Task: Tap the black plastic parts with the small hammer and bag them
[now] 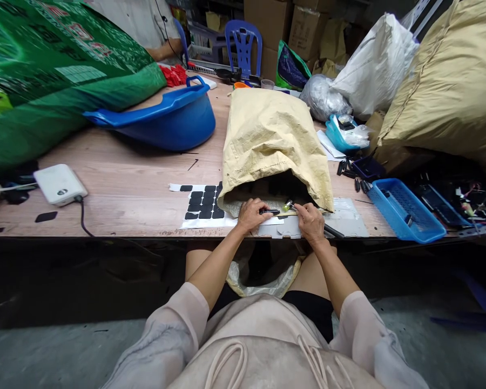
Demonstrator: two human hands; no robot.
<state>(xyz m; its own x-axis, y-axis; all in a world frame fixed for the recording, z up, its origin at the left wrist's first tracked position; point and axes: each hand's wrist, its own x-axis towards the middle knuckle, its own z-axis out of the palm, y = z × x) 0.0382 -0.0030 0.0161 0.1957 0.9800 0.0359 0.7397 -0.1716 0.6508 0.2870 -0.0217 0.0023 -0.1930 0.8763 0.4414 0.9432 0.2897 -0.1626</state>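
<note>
At the table's front edge my left hand (251, 214) is closed around a small, narrow black part (269, 211), whose exact kind I cannot make out. My right hand (311, 222) grips what looks like a small hammer (288, 205) with a yellowish head; its dark handle (334, 232) sticks out to the right below the hand. The head is close to the black part, with a small gap between them. Right behind both hands lies a tan paper sack (273, 124), its dark mouth facing me. A white sheet of black rounded stickers (202, 201) is left of my left hand.
A blue basin (178, 121) and a green sack (65, 81) stand left, near a white device (60, 183) with a cable. At right are a blue tray (407, 210), a teal basket (346, 133) and bulky sacks (449, 81). Another person's arm (164, 51) is across the table.
</note>
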